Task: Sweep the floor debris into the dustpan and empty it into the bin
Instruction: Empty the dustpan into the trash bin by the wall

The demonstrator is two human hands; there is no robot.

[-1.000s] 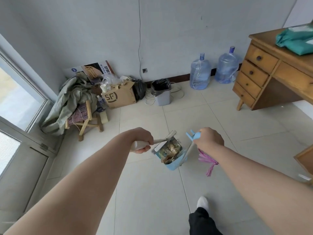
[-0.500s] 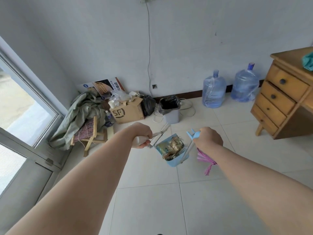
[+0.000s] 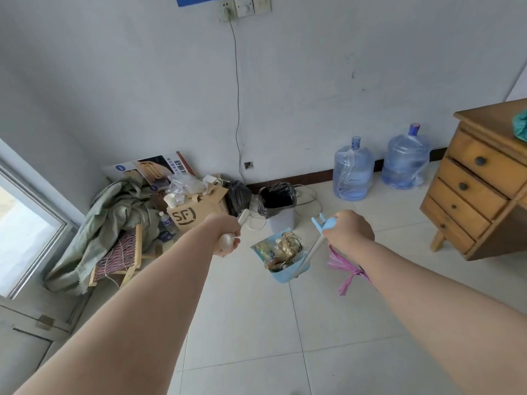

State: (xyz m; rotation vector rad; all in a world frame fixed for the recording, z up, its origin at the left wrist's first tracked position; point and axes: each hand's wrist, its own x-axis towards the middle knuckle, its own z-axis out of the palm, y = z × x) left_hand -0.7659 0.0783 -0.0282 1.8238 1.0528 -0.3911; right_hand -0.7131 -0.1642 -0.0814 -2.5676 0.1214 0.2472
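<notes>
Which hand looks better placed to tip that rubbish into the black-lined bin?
Likely the right hand: it grips the handle of the loaded dustpan, which hangs just short of the bin. The left hand holds only the brush.

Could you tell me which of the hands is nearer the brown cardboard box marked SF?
Left. The left hand, gripping a white brush handle, is beside the brown cardboard box; the right hand, holding the blue plastic dustpan, is farther right.

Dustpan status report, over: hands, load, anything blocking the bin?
Left hand grips brush; right hand grips dustpan by its handle. Dustpan full of debris, not yet over bin. Bin open, black-lined; cables beside it, none across its mouth.
</notes>
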